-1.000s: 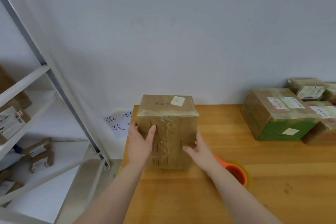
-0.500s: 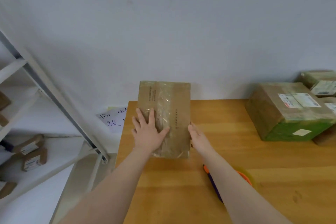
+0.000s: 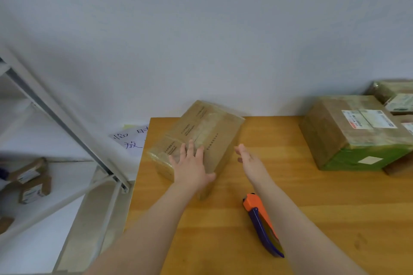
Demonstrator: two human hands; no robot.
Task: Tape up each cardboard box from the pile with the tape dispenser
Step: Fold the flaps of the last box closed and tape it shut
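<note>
Fingers (image 3: 190,149) of your left hand (image 3: 192,165) lie straight, pressing the cardboard box (image 3: 207,127) at the table's (image 3: 312,196) far-left corner; right hand (image 3: 251,161) spread, empty, just beside it. Likely stiff, light, tape-slick: grip opposite side walls.

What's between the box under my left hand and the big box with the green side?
In the head view, only your open right hand, just beside that box; the table from there to the big box is bare wood.
</note>
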